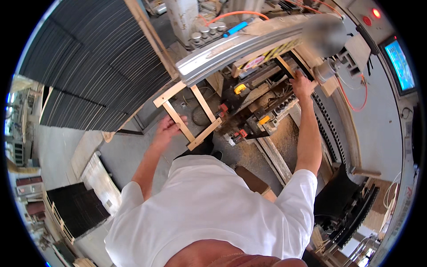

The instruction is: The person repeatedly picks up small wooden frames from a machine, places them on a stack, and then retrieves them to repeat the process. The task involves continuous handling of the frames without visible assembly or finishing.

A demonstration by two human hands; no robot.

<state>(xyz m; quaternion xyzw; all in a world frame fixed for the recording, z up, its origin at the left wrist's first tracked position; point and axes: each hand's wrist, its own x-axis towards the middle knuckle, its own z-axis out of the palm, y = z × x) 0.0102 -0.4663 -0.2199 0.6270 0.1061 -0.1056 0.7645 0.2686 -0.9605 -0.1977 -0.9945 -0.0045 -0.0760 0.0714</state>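
Observation:
My left hand [167, 129] is closed round one slat of a light wooden frame [205, 105], with fingertips showing past the slat's inner edge. The frame has two long slats and two crosspieces and is held tilted at the left end of a machine. Farther right, my right hand [302, 85] reaches over the machine bed, its fingers at the lower end of a narrow wooden slat [284, 66]. They seem to pinch it, though the thumb is partly hidden. Between my hands are clamps with yellow knobs [240, 89] and red tips [223, 108].
A curved metal guard [240, 46] crosses above the machine bed. Tall stacks of dark slatted panels [98, 66] stand at the left. Sawdust [284, 142] lies around the rails. A control screen [399, 64] and a lit red lamp [376, 13] are at the right.

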